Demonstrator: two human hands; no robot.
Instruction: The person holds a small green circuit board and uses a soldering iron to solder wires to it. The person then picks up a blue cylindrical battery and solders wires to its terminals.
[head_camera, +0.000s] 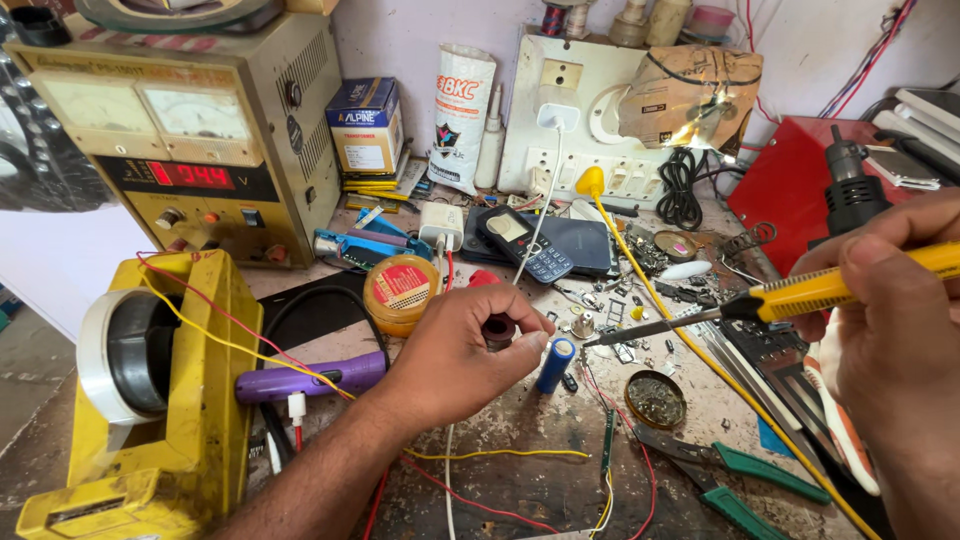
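The left hand pinches a blue cylindrical cell, tilted nearly upright on the counter. From its right, the right hand grips a yellow soldering iron, lying almost level, tip just beside the cell's top.

An electronics repair workshop: bench power supply, soldering iron, cutters and loose phone parts.

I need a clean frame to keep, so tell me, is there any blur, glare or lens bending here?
Head view: bench sharp and evenly lit; right hand close and soft; glare on the crumpled foil; power supply bowed by the wide lens.
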